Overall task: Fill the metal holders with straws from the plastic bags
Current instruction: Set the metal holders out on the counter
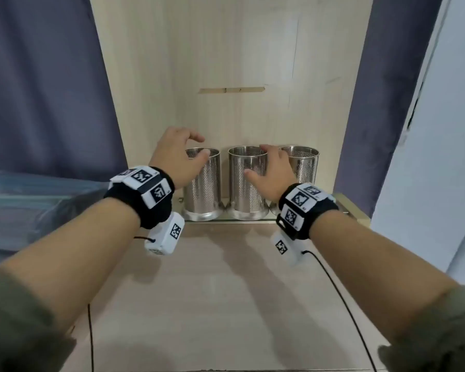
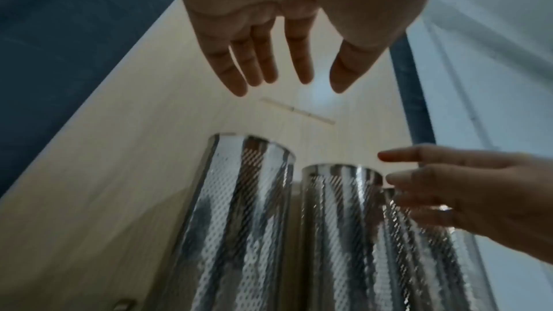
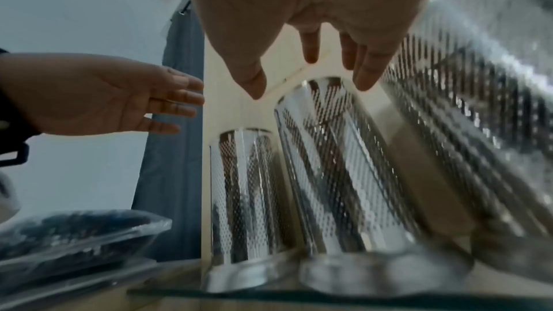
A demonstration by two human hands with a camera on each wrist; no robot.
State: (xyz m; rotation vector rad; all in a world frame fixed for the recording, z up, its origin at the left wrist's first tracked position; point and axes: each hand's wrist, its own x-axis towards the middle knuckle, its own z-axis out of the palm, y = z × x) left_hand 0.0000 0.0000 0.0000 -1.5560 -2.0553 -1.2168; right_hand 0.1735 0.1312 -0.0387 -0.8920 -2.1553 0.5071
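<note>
1. At the back of the pale wood-grain surface (image 1: 212,291), three perforated cylindrical stainless-steel holders are set upright in a row on a glass shelf (image 1: 226,220) against a light wooden back panel (image 1: 226,63).
2. The left perforated steel holder (image 1: 204,183), the middle holder (image 1: 249,183) and the right holder (image 1: 304,165) are seen standing just beside one another; no straws can be made out in their open tops.
3. On the left, a clear plastic bag of dark straws (image 1: 30,200) is laid flat, well apart from the holders; in the right wrist view it is blurred, so its contents can only be taken as probably straws.
4. The left hand (image 1: 179,157) is held above and in front of the left holder, its grip released: the fingers are loosely curved and nothing is held.
5. The right hand (image 1: 273,170) is held in front of the middle holder's rim, between the middle and right holders; its grip is likewise released, fingers spread and relaxed.
6. Whether the right fingertips touch the middle holder's rim cannot be told.
7. Black wristbands with white marker blocks are worn on both wrists, and blue-grey curtains (image 1: 38,76) are hung on either side of the panel.
</note>
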